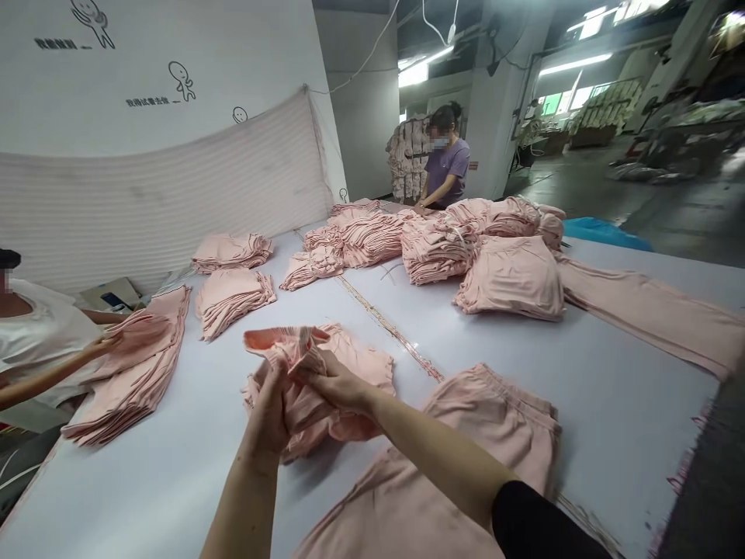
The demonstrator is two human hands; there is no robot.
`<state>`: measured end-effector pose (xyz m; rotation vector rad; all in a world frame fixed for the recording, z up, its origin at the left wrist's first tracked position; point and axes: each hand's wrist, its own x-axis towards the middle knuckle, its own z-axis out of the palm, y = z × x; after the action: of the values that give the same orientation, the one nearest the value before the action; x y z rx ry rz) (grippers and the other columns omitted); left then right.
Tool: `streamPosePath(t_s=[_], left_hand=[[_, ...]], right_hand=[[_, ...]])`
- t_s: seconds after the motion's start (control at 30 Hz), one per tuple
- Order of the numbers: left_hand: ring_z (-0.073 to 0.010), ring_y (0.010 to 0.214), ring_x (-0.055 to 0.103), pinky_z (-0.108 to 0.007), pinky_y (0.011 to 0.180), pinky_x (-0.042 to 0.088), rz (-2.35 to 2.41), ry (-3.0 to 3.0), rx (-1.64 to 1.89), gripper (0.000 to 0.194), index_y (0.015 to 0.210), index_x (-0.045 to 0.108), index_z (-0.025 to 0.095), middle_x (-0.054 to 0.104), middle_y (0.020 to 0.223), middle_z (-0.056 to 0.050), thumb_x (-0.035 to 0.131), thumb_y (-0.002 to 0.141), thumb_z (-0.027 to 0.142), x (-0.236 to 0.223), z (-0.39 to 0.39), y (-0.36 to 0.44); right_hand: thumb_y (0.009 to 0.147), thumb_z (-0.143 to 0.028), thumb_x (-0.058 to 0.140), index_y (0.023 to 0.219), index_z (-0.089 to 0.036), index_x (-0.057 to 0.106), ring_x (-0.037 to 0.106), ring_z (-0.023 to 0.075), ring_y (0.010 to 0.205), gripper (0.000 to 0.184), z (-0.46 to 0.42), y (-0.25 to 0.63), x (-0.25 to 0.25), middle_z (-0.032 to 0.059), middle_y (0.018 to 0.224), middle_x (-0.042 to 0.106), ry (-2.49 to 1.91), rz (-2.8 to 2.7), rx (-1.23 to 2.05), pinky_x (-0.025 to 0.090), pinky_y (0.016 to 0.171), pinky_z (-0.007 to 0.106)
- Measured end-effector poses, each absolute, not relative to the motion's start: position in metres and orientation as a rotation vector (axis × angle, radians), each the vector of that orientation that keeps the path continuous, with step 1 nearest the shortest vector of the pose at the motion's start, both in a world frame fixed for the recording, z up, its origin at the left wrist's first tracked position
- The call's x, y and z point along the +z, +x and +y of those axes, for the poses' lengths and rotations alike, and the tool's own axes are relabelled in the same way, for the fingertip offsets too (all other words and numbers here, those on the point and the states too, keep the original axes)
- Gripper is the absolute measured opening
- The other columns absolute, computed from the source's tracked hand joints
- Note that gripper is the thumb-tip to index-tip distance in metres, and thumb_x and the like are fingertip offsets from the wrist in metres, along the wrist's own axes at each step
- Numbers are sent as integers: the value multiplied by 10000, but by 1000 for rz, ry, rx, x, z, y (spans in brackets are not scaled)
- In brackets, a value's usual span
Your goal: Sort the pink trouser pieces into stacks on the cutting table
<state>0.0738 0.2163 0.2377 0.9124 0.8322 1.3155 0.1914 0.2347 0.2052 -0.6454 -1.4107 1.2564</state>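
My left hand (268, 411) and my right hand (334, 384) are both closed on a bunched pink garment (291, 349), gripping its gathered edge just above a small heap of pink garments (355, 365) on the white table (174, 473). The garment's waistband curls upward between my hands. Beneath my right forearm lies a flat pile of pink trousers (477, 419), reaching to the near edge of the table.
Stacks of folded pink garments (233, 299) (136, 365) (512, 276) cover the table. A person in white at the left has a hand (108, 341) on one stack. A person in a purple shirt (445, 167) works at the far end. A tape seam (389, 330) crosses the table.
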Motion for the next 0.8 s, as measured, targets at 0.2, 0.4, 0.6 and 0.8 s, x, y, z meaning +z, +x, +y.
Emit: streamPosePath(t_s=[0.2, 0.4, 0.6, 0.8], left_hand=[[-221, 1228, 533, -313, 1023, 463, 822, 1227, 1342, 524, 1281, 504, 263, 642, 1245, -43, 654, 780, 295, 292, 113, 95], [-249, 1094, 622, -333, 943, 521, 845, 1058, 1200, 671, 1272, 503, 301, 678, 1166, -36, 768, 659, 233, 266, 44, 114], [-200, 927, 667, -263, 788, 544, 874, 876, 1036, 633, 1211, 553, 270, 714, 1028, -30, 783, 623, 217, 201, 12, 144], [-126, 731, 647, -202, 650, 515, 960, 702, 1017, 509, 1073, 619, 188, 712, 865, -18, 750, 582, 144, 157, 6, 162]], right_hand=[[816, -541, 603, 1101, -189, 610, 564, 200, 1045, 453, 134, 221, 267, 46, 1106, 625, -345, -1411, 1466, 435, 975, 365], [760, -547, 658, 1102, -202, 625, 616, 208, 994, 486, 58, 247, 238, 22, 974, 682, -488, -1153, 1703, 428, 1003, 417], [765, -528, 654, 1093, -209, 625, 599, 223, 1089, 458, 11, 294, 172, 45, 1029, 694, -662, -983, 1723, 390, 1054, 441], [712, -463, 722, 1039, -218, 624, 619, 224, 1074, 420, 6, 343, 130, 36, 996, 716, -752, -735, 1636, 451, 1005, 402]])
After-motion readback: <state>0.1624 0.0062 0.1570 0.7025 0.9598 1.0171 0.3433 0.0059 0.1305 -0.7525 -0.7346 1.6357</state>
